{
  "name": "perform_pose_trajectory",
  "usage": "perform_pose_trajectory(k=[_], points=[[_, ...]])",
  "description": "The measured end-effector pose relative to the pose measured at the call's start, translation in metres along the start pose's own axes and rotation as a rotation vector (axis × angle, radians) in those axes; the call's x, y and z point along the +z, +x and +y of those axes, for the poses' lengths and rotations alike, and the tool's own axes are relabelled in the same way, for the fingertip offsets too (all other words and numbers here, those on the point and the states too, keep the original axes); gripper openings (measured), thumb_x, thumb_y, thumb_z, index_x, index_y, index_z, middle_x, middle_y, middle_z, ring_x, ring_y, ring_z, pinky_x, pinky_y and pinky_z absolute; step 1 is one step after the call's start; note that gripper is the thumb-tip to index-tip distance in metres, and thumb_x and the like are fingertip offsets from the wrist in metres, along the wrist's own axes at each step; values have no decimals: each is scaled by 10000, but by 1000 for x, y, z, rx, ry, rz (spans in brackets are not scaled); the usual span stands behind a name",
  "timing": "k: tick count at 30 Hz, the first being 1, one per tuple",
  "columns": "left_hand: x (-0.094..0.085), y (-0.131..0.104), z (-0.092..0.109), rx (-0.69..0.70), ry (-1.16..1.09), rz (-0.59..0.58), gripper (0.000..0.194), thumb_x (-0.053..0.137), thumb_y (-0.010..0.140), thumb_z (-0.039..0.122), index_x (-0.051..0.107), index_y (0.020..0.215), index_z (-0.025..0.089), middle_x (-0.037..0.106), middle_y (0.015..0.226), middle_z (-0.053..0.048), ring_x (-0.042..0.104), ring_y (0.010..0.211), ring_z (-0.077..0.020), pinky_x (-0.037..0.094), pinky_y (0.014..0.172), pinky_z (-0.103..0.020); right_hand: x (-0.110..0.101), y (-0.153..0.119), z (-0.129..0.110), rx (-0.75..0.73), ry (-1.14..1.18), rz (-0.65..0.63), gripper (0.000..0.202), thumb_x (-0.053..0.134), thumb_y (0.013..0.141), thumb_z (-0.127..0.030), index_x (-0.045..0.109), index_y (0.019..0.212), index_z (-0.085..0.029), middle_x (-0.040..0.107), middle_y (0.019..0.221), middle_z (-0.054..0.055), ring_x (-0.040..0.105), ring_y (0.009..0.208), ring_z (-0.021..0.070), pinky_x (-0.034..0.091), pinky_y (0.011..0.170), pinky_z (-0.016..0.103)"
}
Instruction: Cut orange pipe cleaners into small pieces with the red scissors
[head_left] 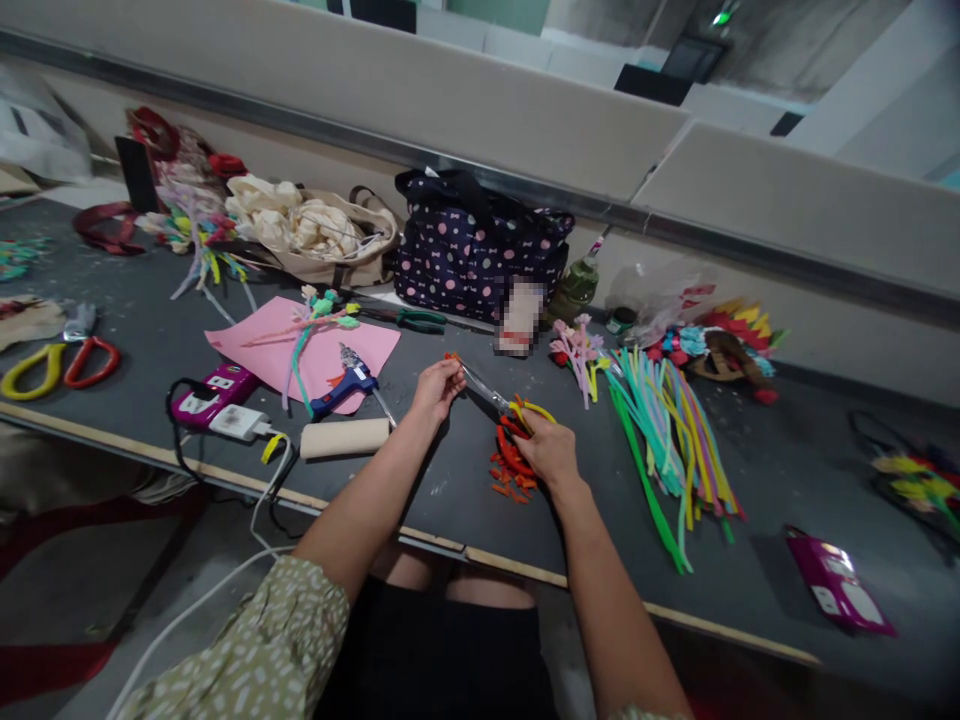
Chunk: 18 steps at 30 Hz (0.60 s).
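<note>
My right hand (551, 448) is wrapped round the yellow and red handles of a pair of scissors (487, 388), whose blades point left toward my other hand. My left hand (439, 388) pinches a small orange-red piece (452, 357), close to the blade tips; it looks like pipe cleaner, though most of it is hidden by the fingers. Below the scissors lies a scatter of short orange-red cut pieces (512, 480) on the dark table (457, 500).
Left of my hands are a beige roll (345, 438), a blue glue gun (345, 385) on pink paper (240, 340) and a purple power strip (217, 393). Pipe cleaners (667, 430) lie to the right. A dotted bag (472, 250) stands behind. Other scissors (79, 345) lie far left.
</note>
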<state>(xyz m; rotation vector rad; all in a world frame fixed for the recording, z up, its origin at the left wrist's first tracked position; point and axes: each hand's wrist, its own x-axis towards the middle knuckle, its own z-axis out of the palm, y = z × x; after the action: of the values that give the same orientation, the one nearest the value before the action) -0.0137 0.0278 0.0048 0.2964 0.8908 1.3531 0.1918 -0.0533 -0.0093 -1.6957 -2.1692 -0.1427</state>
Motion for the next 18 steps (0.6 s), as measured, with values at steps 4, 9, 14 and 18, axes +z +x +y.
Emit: perform_pose_trajectory(k=[4, 9, 14, 18], points=[[0, 2, -1, -2, 21, 1, 55, 625, 697, 78, 600, 712, 125, 592, 578, 5, 537, 483, -58, 500, 553, -195, -3, 0, -1, 9, -19, -15, 284, 571, 846, -429, 673, 1059, -270, 738, 868, 26, 677, 747, 185, 469, 627, 255], [-1, 3, -1, 1, 62, -6, 73, 644, 666, 87, 589, 691, 129, 584, 568, 7, 515, 464, -50, 496, 529, -186, -8, 1, -3, 35, -23, -43, 271, 572, 839, -434, 673, 1055, -304, 736, 871, 1, 673, 739, 180, 462, 617, 254], [0, 3, -1, 15, 75, 2, 63, 635, 673, 91, 586, 687, 128, 581, 573, 8, 509, 466, -49, 494, 531, -192, -11, 2, -5, 64, -32, -45, 324, 575, 825, -464, 677, 1077, -288, 736, 899, 22, 665, 748, 189, 451, 624, 262], [0, 3, -2, 28, 70, -16, 48, 620, 682, 91, 586, 695, 121, 582, 596, 10, 506, 467, -46, 492, 536, -193, -13, 1, -7, 70, -29, -11, 430, 528, 829, -546, 672, 1114, -257, 732, 923, 38, 665, 789, 188, 449, 649, 260]])
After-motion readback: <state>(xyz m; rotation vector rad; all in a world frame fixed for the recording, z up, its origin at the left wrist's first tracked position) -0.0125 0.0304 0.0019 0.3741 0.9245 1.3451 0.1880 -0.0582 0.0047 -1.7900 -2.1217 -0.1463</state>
